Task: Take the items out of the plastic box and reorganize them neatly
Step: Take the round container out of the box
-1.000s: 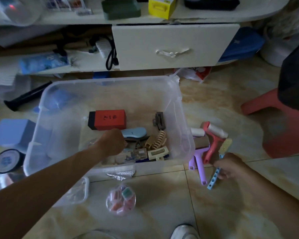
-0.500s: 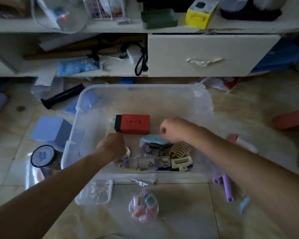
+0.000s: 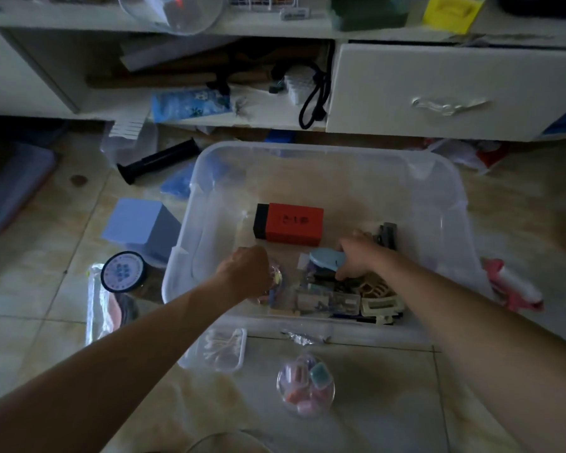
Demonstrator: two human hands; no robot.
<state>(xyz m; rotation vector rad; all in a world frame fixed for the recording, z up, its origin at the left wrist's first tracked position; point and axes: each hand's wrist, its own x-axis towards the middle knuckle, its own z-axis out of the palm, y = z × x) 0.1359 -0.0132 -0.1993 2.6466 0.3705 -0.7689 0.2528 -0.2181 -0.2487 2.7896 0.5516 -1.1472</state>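
Clear plastic box (image 3: 451, 178) on the tiled floor, two hands inside it.
One red-and-black box (image 3: 290, 223) lies at the box's middle. The left hand (image 3: 247, 273) curls round a small clear round container (image 3: 275, 282); the right hand (image 3: 356, 258) grips one pale blue object (image 3: 324, 259). Two beige hair clips (image 3: 378, 300) lie by the near wall. Outside sit one swab case (image 3: 224, 348) and one round container of coloured pieces (image 3: 306, 384).

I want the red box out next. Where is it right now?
The red box lies inside the plastic box, mid-floor toward its far side, just beyond both hands, above the light-blue item.
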